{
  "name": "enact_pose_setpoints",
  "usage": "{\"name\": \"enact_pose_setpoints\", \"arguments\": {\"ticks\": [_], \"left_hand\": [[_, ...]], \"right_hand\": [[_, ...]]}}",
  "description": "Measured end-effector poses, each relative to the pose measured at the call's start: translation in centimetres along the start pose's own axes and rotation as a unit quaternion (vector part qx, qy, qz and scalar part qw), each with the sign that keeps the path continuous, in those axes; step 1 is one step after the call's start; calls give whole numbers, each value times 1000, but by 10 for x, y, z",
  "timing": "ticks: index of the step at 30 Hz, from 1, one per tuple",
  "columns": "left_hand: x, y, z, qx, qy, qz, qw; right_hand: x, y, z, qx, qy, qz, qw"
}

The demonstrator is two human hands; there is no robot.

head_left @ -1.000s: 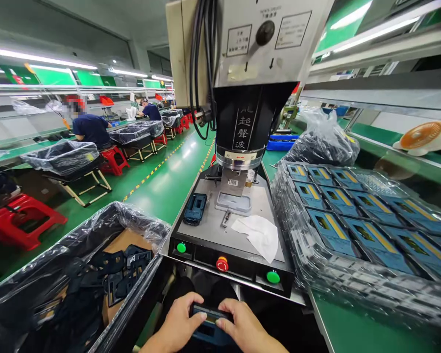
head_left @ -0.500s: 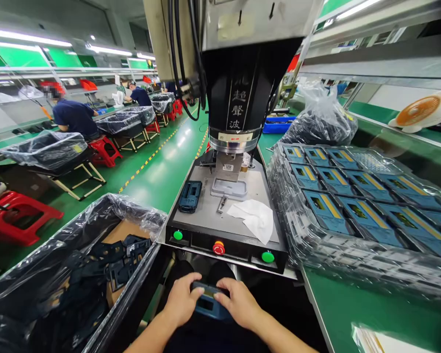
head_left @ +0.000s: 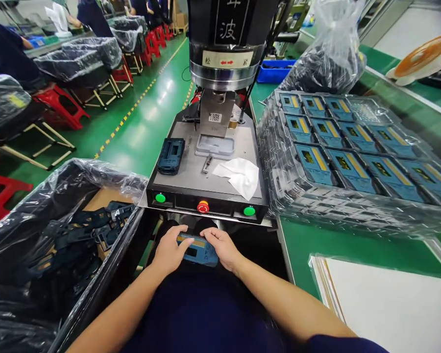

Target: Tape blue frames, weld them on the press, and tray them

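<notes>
At the near edge of the welding station, both hands hold a blue plastic housing level, just in front of the machine's control strip. The left hand grips its left end and the right hand its right end, the fingers closed narrowly over its edges and the middle of its face uncovered. That two-handed hold by the ends looks like good practice, since it steadies the part and keeps skin off its face.

Farther on, the steel plate of the ultrasonic welder carries a dark blue housing to the left of a pale fixture nest, with a crumpled white cloth to the right. To the left, a plastic-lined bin holds dark parts. To the right, on the green desk, sit stacked clear trays of blue housings, and a pile of white sheets lies nearer.
</notes>
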State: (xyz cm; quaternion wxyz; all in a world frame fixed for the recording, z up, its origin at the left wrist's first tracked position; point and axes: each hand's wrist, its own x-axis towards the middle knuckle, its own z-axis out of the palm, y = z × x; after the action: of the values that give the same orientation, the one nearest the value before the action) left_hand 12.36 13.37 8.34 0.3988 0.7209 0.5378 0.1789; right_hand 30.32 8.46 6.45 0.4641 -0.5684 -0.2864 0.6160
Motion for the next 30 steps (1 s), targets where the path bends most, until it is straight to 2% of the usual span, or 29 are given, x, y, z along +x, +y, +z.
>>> {"name": "enact_pose_setpoints", "arguments": {"ticks": [5, 13, 27, 30], "left_hand": [[-1, -10, -7, -151, -32, -58, 986], [-4, -4, -11, -359, -26, -134, 923], [-7, 7, -19, -440, -14, -193, 877], [-7, 11, -20, -452, -15, -216, 865]], "right_hand": [[2, -9, -2, 73, 5, 55, 996], [3, -12, -4, 106, 0, 81, 991], [4, -13, -5, 108, -7, 80, 991], [5, -11, -7, 62, -14, 55, 996]]}}
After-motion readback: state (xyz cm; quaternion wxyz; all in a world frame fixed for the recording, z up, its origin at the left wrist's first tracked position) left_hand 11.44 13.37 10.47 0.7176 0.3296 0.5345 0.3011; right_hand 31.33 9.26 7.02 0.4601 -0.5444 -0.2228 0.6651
